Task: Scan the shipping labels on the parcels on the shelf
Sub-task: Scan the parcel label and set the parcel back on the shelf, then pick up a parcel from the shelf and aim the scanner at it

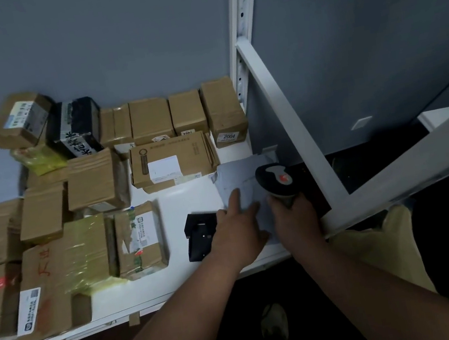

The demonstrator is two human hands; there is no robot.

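Observation:
My right hand (294, 217) grips the handle of a black and grey barcode scanner (276, 181) with a red button, its head over the right end of the white shelf (187, 201). My left hand (238, 229) rests with straight fingers on a flat grey-white mailer bag (239, 179) lying there. A black scanner stand (199, 236) sits just left of my left hand. Several brown cardboard parcels fill the shelf: a labelled flat box (172, 160), a taped parcel (140, 239) and a box marked 2004 (224, 111).
A white shelf upright (240, 30) and a diagonal brace (291, 119) stand right of my hands. A grey wall is behind the parcels. Stacked boxes (18, 122) and a black bag (74, 128) crowd the back left. A shoe (274, 322) shows on the dark floor below.

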